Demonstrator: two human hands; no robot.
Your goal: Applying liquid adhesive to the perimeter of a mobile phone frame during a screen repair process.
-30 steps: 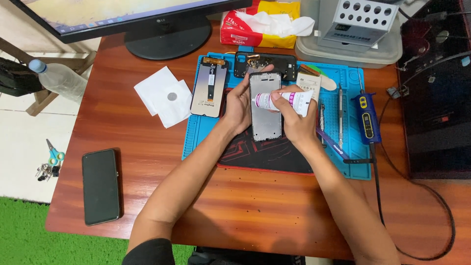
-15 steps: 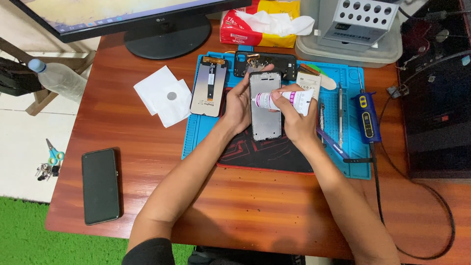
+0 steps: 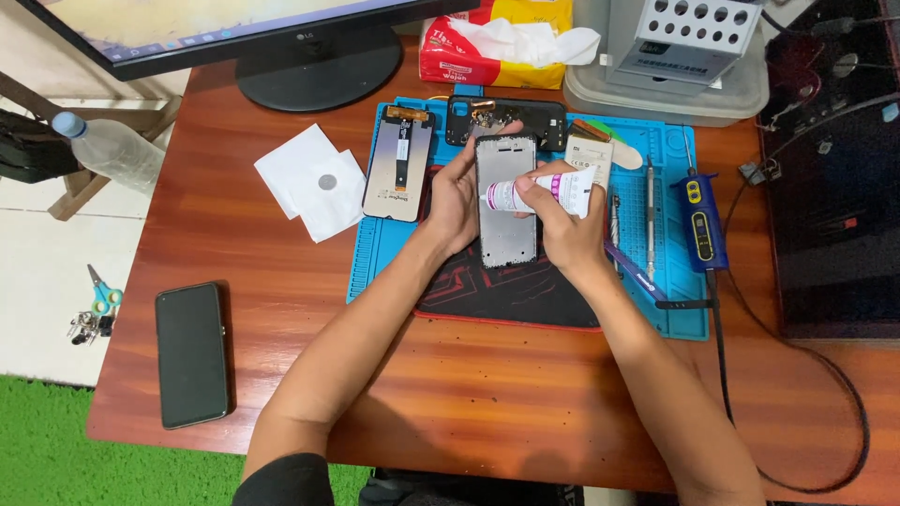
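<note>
White glue tube (image 3: 544,190) pinched in the right hand (image 3: 567,220), nozzle end on the grey phone frame (image 3: 506,201); the left hand (image 3: 455,197) grips that frame's left edge, fingers curled round it, over the black pad (image 3: 511,290) mid blue mat (image 3: 656,272). Detached screen (image 3: 400,164) and black back cover (image 3: 506,117) sit at the mat's far-left corner, blue soldering iron (image 3: 701,220) by its right edge. Black phone (image 3: 191,354) lies near the wooden table's (image 3: 234,244) front-left corner.

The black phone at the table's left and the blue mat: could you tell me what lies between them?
In the head view, only bare wooden table separates the black phone from the blue mat.
</note>
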